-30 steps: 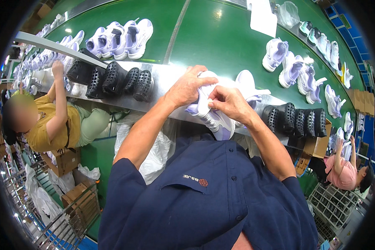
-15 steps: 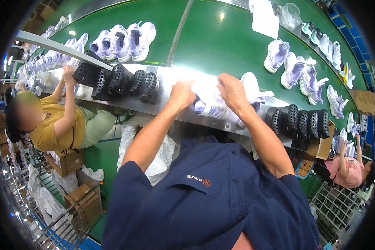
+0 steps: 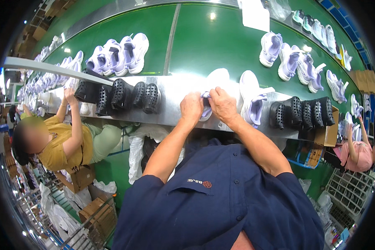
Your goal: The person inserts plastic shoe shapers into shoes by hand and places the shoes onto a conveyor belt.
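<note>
A white and lavender sneaker lies on the metal ledge right in front of me, toe pointing away. My left hand is closed at the left side of its opening. From the right, my right hand pinches the lavender edge at the top of the opening, thumb and fingers together. Both hands cover much of the shoe's middle. Just right of them, apart from my fingers, stands a second matching sneaker, its toe also pointing away and its tongue lifted.
Black perforated shoe inserts stand on the ledge to the left, and more inserts to the right. Sneakers line the green conveyor beyond. Co-workers sit at the left and far right. A metal post crosses the left.
The sneaker between my hands has turned from lying sideways to pointing its toe away from me. My hands have come closer together at its opening.
</note>
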`<act>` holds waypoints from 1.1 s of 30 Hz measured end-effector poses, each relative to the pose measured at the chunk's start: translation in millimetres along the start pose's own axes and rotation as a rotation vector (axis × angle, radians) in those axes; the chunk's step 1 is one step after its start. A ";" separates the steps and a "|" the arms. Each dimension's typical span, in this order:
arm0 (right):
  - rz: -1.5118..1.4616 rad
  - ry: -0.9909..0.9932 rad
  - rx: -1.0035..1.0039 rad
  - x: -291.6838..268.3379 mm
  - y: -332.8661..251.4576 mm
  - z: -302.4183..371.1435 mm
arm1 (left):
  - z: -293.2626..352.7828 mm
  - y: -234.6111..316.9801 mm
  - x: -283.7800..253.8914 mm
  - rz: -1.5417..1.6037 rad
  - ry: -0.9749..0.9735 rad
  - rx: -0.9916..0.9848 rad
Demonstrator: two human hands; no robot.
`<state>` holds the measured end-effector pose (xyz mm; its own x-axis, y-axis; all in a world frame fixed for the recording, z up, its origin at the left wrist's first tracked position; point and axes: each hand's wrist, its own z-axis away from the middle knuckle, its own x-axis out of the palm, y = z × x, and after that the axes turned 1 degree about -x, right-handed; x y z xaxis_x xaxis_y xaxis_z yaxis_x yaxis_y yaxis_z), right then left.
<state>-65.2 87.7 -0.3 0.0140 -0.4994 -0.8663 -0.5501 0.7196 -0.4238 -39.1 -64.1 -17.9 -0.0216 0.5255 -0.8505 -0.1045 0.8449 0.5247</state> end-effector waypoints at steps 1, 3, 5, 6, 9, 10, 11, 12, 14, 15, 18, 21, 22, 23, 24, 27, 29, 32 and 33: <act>-0.068 0.029 0.079 -0.8 2.4 2.1 | 3.8 -2.2 1.5 -0.002 0.025 0.017; -0.162 0.074 0.193 -0.7 3.4 8.7 | 8.1 -3.1 5.5 -0.004 0.043 0.047; -0.174 0.103 0.173 4.7 1.4 10.3 | 10.8 0.7 10.9 -0.046 0.067 -0.024; -0.190 0.125 0.143 5.0 0.1 9.4 | 11.2 2.9 9.4 -0.047 0.061 -0.012; -0.295 0.093 0.138 -5.5 5.5 16.8 | 12.0 12.4 1.1 -0.064 0.017 -0.048; -0.406 0.085 0.178 -7.3 6.5 19.6 | 11.8 18.3 -5.2 -0.083 0.111 0.044; -0.405 0.095 0.190 -8.1 5.2 22.9 | 10.2 21.7 -8.0 -0.100 0.205 0.136; -0.434 0.041 0.352 -9.6 1.3 28.1 | 8.8 21.0 -7.2 -0.103 0.199 0.145; -0.468 -0.004 0.522 -6.2 -3.3 32.2 | 4.3 14.7 -2.7 -0.057 0.241 0.199; -0.412 -0.044 0.525 1.5 -5.8 31.8 | 3.4 10.1 0.4 -0.061 0.230 0.217; -0.389 -0.180 0.607 11.7 0.9 30.4 | 5.9 1.8 3.8 -0.028 0.258 0.266; -0.386 -0.107 0.489 17.0 4.8 31.1 | 12.5 7.5 -5.0 -0.037 0.271 0.328; -0.323 -0.085 0.472 18.8 4.1 30.5 | 11.4 11.2 -9.7 -0.042 0.263 0.334; -0.259 -0.063 0.454 20.3 3.4 30.0 | 8.7 15.1 -14.4 -0.048 0.286 0.401; -0.265 -0.063 0.454 21.1 2.3 29.0 | 7.0 16.5 -18.0 -0.055 0.315 0.461; -0.223 -0.060 0.440 23.3 -0.1 27.2 | 1.6 9.1 -23.9 -0.111 0.089 0.665; -0.195 -0.030 0.406 26.6 -1.1 27.3 | 0.4 7.8 -28.1 -0.088 0.057 0.674; -0.078 -0.065 0.385 26.4 -12.0 23.6 | -2.6 7.1 -31.7 -0.081 -0.023 0.671; -0.074 -0.064 0.375 27.5 -12.3 23.1 | -3.2 7.9 -28.1 -0.033 0.008 0.556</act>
<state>-38.8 76.2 -25.0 0.1007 -0.5341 -0.8394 -0.2026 0.8150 -0.5428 -42.4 -72.5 10.0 -0.0354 0.4986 -0.8661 0.4350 0.7879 0.4359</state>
